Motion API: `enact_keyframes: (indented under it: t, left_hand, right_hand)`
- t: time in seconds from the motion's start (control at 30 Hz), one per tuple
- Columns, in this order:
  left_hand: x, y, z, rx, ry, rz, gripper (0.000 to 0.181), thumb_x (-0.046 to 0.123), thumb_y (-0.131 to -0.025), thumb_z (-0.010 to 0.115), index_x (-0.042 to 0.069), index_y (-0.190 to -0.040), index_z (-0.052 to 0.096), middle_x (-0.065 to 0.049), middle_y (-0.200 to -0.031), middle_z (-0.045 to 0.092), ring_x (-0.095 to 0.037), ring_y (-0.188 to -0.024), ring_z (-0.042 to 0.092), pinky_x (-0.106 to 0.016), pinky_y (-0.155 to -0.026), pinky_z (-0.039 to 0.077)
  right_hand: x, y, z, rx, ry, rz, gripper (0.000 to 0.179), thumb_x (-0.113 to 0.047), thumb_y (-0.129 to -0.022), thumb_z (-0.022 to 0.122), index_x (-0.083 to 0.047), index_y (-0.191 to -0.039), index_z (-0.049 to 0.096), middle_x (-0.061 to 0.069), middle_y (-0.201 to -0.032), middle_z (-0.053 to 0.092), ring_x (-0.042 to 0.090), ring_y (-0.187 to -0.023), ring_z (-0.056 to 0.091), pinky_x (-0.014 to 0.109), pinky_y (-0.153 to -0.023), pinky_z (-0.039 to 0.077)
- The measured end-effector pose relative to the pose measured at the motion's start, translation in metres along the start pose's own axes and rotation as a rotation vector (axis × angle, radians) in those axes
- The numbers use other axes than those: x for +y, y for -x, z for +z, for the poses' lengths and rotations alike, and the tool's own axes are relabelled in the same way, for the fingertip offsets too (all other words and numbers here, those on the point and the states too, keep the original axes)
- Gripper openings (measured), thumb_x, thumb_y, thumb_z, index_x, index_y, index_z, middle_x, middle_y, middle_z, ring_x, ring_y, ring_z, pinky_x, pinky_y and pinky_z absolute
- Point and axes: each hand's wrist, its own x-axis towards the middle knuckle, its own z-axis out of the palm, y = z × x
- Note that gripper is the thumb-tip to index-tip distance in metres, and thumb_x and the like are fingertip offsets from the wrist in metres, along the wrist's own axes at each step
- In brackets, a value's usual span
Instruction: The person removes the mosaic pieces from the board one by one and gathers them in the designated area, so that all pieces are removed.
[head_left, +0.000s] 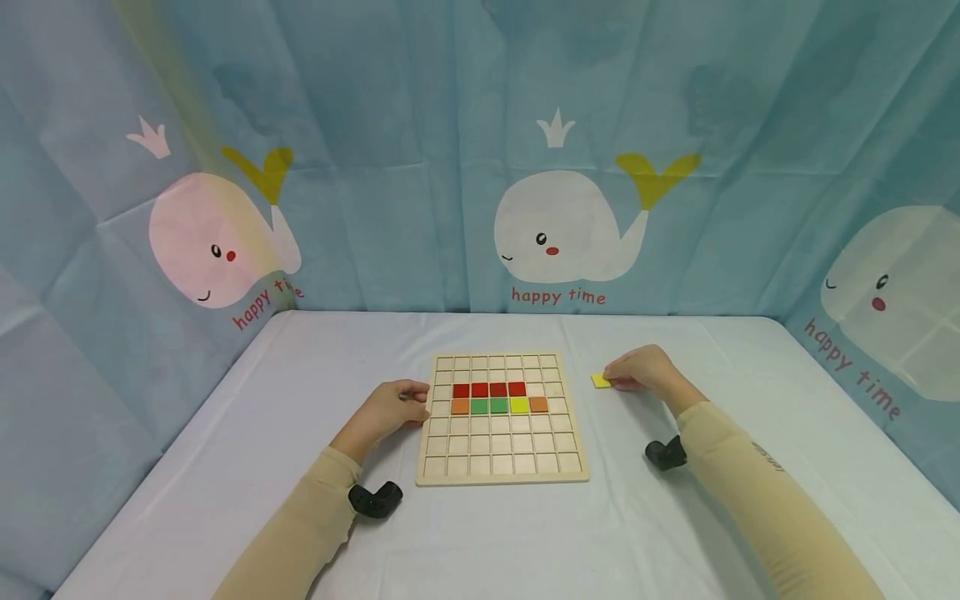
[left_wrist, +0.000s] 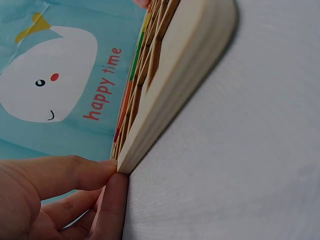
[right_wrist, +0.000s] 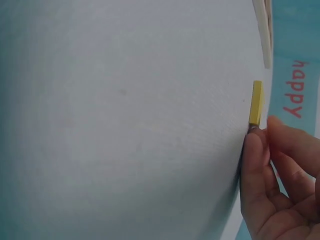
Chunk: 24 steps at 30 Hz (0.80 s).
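A square wooden grid board (head_left: 502, 467) lies on the white cloth. A row of red tiles (head_left: 489, 390) sits in it. Nearer me runs a second row: an orange tile (head_left: 460, 407), two green tiles (head_left: 489, 406), a yellow tile (head_left: 519, 405) and another orange tile (head_left: 538, 405). My left hand (head_left: 390, 412) pinches the board's left edge between thumb and fingers, as the left wrist view shows. Right of the board, my right hand (head_left: 645, 369) pinches the near end of a loose yellow square tile (right_wrist: 256, 102), which is low at the cloth.
The white-covered table (head_left: 360, 350) extends around the board. Blue curtains (head_left: 390, 233) printed with whales stand behind it and at both sides. Black curved devices sit at my left wrist (head_left: 375, 500) and right wrist (head_left: 665, 454).
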Motion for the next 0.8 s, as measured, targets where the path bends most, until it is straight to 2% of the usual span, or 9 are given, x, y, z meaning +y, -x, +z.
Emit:
enact_keyframes:
  t: [0.2, 0.5, 0.8]
  left_hand:
    - [0.0009, 0.0008, -0.0001, -0.002, 0.006, -0.001, 0.051, -0.001, -0.086, 0.067, -0.001, -0.136, 0.057, -0.014, -0.117, 0.059, -0.020, -0.095, 0.060, -0.027, -0.080, 0.057]
    - [0.0022, 0.0022, 0.0007, -0.004, 0.006, 0.000, 0.051, -0.002, -0.086, 0.067, -0.002, -0.135, 0.057, -0.014, -0.115, 0.059, -0.020, -0.095, 0.060, -0.026, -0.079, 0.057]
    - [0.0021, 0.0020, 0.0004, -0.006, 0.011, 0.006, 0.051, -0.001, -0.086, 0.067, -0.002, -0.136, 0.056, -0.015, -0.116, 0.059, -0.020, -0.096, 0.060, -0.028, -0.080, 0.057]
  right_hand:
    - [0.0015, -0.0019, 0.0014, 0.005, -0.001, -0.025, 0.026, -0.010, -0.088, 0.074, 0.007, -0.107, 0.070, 0.002, -0.077, 0.072, 0.005, -0.062, 0.065, 0.020, -0.064, 0.057]
    - [0.0003, -0.0004, 0.0047, 0.018, 0.042, -0.030, 0.026, -0.012, -0.088, 0.074, 0.006, -0.106, 0.070, 0.006, -0.084, 0.074, 0.007, -0.063, 0.063, 0.020, -0.063, 0.056]
    - [0.0029, -0.0041, 0.0035, 0.013, 0.076, -0.025, 0.026, -0.013, -0.088, 0.074, 0.005, -0.106, 0.071, 0.005, -0.083, 0.074, 0.008, -0.063, 0.063, 0.020, -0.063, 0.055]
